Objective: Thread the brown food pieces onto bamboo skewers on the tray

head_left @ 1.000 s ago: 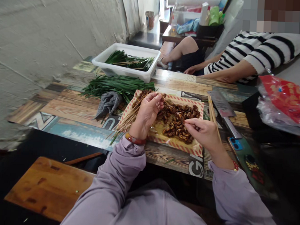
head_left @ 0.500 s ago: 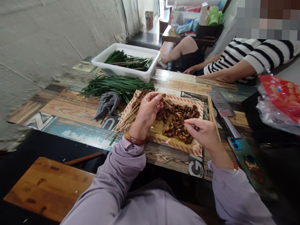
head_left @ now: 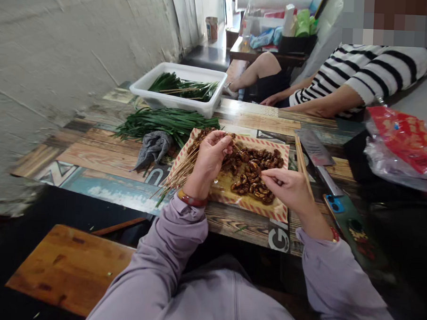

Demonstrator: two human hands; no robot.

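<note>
My left hand (head_left: 215, 153) is closed in a pinch on a thin bamboo skewer (head_left: 238, 146), whose end points right over the food. Below it, loaded skewers (head_left: 179, 171) lie with their bare sticks toward the front left. My right hand (head_left: 285, 186) pinches with thumb and forefinger at the edge of the dark brown, glossy marinated meat pieces (head_left: 257, 183); a piece seems to be at its fingertips, partly hidden. All this rests on a tray (head_left: 221, 194) with a red-striped border.
Green chives (head_left: 165, 122) and a grey cloth (head_left: 153, 148) lie left of the tray. Behind stands a white tub (head_left: 142, 92) of greens. On the right are bare skewers (head_left: 301, 161), a cleaver (head_left: 316, 148), a phone (head_left: 352, 227) and a red plastic bag (head_left: 405, 135). A person in a striped top (head_left: 365, 77) sits opposite.
Both hands keep nearly the same pose and place. The view has shifted only slightly.
</note>
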